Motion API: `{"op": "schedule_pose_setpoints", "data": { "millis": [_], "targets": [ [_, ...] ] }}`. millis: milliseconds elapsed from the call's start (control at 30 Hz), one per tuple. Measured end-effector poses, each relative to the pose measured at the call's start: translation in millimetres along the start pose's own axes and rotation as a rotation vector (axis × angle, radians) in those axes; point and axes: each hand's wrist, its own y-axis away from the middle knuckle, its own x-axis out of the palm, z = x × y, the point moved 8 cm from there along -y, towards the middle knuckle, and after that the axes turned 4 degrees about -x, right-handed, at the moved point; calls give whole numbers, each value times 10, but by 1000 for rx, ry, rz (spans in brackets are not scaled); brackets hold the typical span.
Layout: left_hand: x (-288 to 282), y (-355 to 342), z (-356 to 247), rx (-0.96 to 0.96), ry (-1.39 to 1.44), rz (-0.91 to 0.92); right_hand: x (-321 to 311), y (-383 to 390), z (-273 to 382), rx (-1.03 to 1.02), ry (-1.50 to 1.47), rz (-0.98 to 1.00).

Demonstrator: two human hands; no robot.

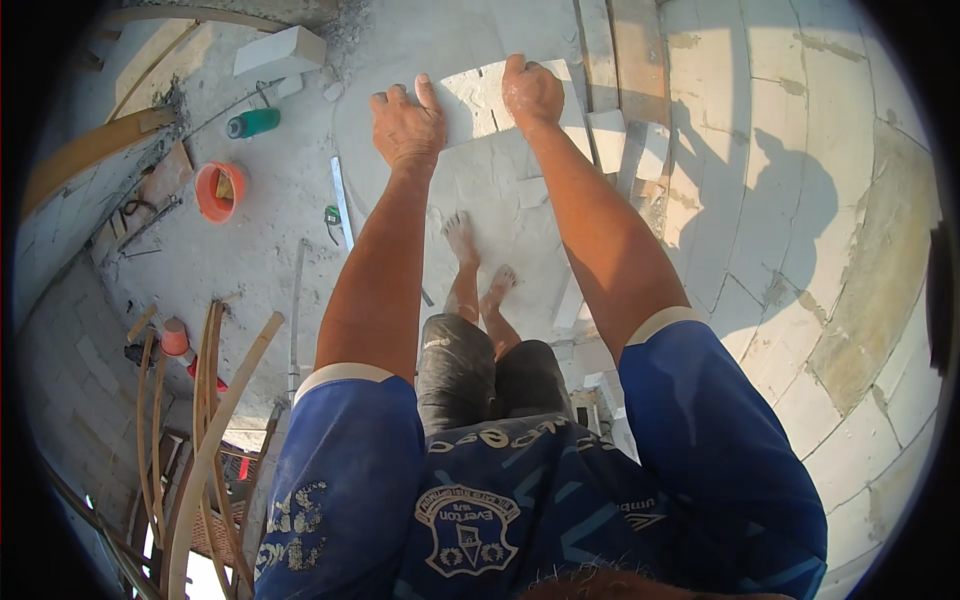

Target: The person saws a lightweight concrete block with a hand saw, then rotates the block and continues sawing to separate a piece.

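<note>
Both of my arms reach straight out ahead, with a long white building block (470, 102) between the hands. My left hand (408, 128) is closed on the block's left end, thumb pointing up and fingers curled. Further right, my right hand (533, 94) grips over the block, and part of it extends past that hand. Dark marks show on the block's sunlit face. My fingertips on its far side are hidden. Beneath it, my bare feet (462, 240) stand on the dusty grey floor.
On the left are a white block (280, 54), a green bottle (254, 123), an orange bucket (219, 192), a tape measure (332, 215) and a metal straightedge (342, 203). Bent wooden strips (215, 440) stand lower left. A block wall (790, 380) runs along the right, with cut pieces (607, 140) beside it.
</note>
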Motion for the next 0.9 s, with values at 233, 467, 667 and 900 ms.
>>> {"op": "schedule_pose_setpoints", "data": {
  "millis": [233,467,667,900],
  "targets": [
    [15,-25,13,10,39,-2,-17,12,12,-10,60,11],
    [51,-13,24,3,71,42,-14,11,-37,5,63,9],
    [48,26,-7,24,61,27,20,17,-106,31,64,49],
    [43,59,-20,20,27,-2,32,16,-168,36,38,49]
  ]
}}
